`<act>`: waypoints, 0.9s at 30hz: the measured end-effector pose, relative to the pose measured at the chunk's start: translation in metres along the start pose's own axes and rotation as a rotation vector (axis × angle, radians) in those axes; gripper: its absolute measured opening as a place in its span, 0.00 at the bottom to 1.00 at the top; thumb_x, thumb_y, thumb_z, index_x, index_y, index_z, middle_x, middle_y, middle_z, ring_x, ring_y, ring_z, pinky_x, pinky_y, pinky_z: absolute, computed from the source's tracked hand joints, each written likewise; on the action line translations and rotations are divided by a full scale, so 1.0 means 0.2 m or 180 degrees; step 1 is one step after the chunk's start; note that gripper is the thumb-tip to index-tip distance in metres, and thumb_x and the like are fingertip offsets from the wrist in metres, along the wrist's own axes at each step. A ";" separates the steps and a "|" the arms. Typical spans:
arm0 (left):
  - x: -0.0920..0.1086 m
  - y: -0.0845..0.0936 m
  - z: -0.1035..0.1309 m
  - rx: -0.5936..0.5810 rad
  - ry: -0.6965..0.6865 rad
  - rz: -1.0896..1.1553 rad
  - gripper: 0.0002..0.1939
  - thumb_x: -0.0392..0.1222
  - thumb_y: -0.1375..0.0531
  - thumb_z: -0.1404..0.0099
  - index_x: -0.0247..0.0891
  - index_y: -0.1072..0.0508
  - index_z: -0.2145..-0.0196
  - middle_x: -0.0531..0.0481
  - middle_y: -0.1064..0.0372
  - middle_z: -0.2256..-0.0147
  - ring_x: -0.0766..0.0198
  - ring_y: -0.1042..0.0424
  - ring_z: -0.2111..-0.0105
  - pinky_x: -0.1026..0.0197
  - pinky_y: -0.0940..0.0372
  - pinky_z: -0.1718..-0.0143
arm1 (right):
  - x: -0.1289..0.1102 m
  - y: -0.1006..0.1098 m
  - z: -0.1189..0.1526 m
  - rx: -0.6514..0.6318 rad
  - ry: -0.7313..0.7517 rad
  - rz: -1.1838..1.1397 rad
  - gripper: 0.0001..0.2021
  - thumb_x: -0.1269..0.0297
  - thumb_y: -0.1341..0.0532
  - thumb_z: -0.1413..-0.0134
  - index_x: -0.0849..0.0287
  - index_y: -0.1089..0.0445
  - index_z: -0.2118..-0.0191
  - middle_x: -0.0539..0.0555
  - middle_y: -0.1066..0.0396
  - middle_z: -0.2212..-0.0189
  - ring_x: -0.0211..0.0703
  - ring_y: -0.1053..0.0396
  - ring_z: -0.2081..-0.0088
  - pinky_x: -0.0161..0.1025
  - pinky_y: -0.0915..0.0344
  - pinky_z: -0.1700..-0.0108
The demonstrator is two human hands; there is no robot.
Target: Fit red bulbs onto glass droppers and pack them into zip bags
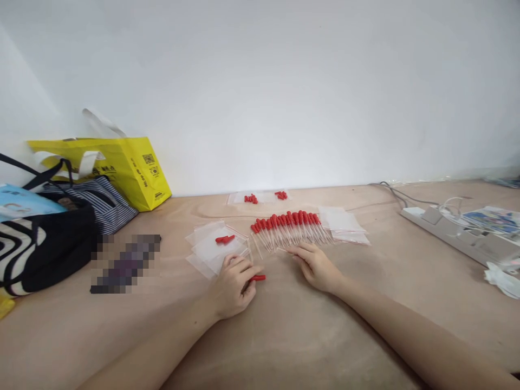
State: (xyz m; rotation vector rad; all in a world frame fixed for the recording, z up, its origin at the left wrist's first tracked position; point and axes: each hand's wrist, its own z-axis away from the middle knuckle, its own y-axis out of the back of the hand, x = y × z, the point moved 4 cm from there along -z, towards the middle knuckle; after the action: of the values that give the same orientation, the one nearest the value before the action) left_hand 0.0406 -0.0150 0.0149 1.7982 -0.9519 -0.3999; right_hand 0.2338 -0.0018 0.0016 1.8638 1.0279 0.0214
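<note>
Red cap in hand: a small red cap [258,278] sticks out between the thumb and index finger of the left hand [232,285], just above the tabletop [280,344] or on it; which of the two I cannot tell.
Left fingers: curled, thumb and index finger pinching the red cap.
Right fingers: those of the right hand [317,269] lie close together, pointing left, with the end of a thin pale stick [281,249] showing at their tips; whether they pinch it or only touch it I cannot tell.
Row beyond the hands: many red-capped sticks [287,221] lie side by side in a fan, red ends toward the wall [276,92].
Left end of the row: bare sticks [259,248] lie beside the capped ones.
Left of the row: overlapping clear bags [203,252], with loose red caps [225,239] on top.
Right of the row: a stack of clear bags [345,221].
Near the wall: more clear bags [267,197] in a strip, bearing two small heaps of red pieces [251,199].
Far left: a yellow bag [152,179], a striped pouch [116,200], a black-and-white bag [77,244] and a pixelated dark object [125,265].
Far right: a power strip [433,223] with cables [392,189], and a crumpled white tissue [502,280].
</note>
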 end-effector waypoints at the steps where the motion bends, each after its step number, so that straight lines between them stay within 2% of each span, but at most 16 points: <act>1: 0.00 0.00 0.00 0.0013 0.0007 0.0005 0.13 0.33 0.50 0.44 0.41 0.30 0.64 0.50 0.33 0.72 0.62 0.36 0.68 0.54 0.48 0.58 | 0.00 0.00 0.01 -0.0045 -0.0006 0.0022 0.12 0.73 0.53 0.46 0.59 0.36 0.59 0.55 0.33 0.67 0.40 0.36 0.66 0.38 0.42 0.63; 5: 0.01 -0.02 -0.01 0.0080 0.0101 0.0013 0.09 0.40 0.49 0.40 0.42 0.28 0.70 0.51 0.33 0.73 0.63 0.35 0.69 0.54 0.50 0.58 | -0.03 0.00 0.02 -0.0058 -0.0134 0.0024 0.08 0.71 0.51 0.46 0.59 0.35 0.65 0.53 0.33 0.71 0.38 0.36 0.68 0.38 0.43 0.63; 8: 0.00 -0.02 -0.02 0.0108 0.0230 0.0045 0.08 0.39 0.49 0.38 0.41 0.31 0.70 0.52 0.31 0.70 0.62 0.35 0.66 0.55 0.50 0.59 | -0.05 -0.03 0.02 -0.0079 -0.0195 -0.0129 0.07 0.70 0.50 0.46 0.59 0.36 0.68 0.51 0.32 0.73 0.37 0.36 0.70 0.37 0.44 0.63; 13: -0.02 -0.03 -0.02 0.0119 0.0445 0.0037 0.07 0.39 0.51 0.37 0.40 0.34 0.67 0.53 0.30 0.69 0.62 0.34 0.65 0.54 0.53 0.57 | -0.10 -0.06 0.03 -0.0045 -0.0282 -0.0265 0.07 0.68 0.50 0.45 0.58 0.36 0.67 0.50 0.31 0.74 0.37 0.35 0.71 0.37 0.45 0.63; 20: -0.03 -0.03 -0.02 0.0260 0.0464 0.0042 0.09 0.39 0.52 0.36 0.42 0.34 0.62 0.53 0.28 0.67 0.62 0.34 0.64 0.53 0.56 0.55 | -0.14 -0.09 0.02 -0.0119 -0.0099 -0.0098 0.08 0.68 0.51 0.44 0.58 0.35 0.67 0.49 0.30 0.75 0.34 0.38 0.76 0.37 0.49 0.62; 27: -0.01 -0.02 -0.02 0.0330 0.0421 0.0112 0.08 0.38 0.50 0.37 0.41 0.32 0.66 0.54 0.30 0.72 0.63 0.34 0.67 0.52 0.55 0.55 | -0.15 -0.10 0.02 -0.0117 0.0095 -0.0005 0.10 0.69 0.51 0.44 0.59 0.33 0.64 0.51 0.30 0.73 0.35 0.39 0.73 0.37 0.53 0.63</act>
State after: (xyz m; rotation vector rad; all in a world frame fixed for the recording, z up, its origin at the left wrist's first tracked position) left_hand 0.0435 -0.0101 0.0119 1.8741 -0.9242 -0.2098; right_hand 0.2040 -0.0208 -0.0029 1.8342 1.0429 0.0669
